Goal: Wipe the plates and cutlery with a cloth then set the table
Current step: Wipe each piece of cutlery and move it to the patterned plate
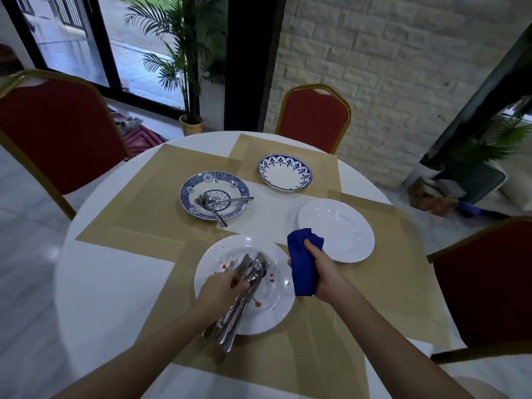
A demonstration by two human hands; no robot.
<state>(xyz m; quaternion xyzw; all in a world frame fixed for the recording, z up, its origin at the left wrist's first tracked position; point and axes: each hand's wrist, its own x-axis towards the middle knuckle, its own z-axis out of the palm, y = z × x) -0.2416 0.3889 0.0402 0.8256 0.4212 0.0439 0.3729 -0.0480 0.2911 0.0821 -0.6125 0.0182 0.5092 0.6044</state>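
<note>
On the table (95, 283), the left hand (221, 289) grips a bundle of cutlery (240, 306) over the nearest plate (270, 312). Just right of it, the right hand (322, 272) holds a cloth (302, 266) before the right plate (345, 231). Behind lie the left plate (190, 194), with utensils (218, 203) in it, and the far plate (285, 174).

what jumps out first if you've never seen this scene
The bright blue cloth gripped in the right hand stands out, just right of the near white plate, which is smeared with red sauce. Over that plate the left hand grips a bundle of cutlery. Farther back a blue patterned plate holds more utensils.
</note>
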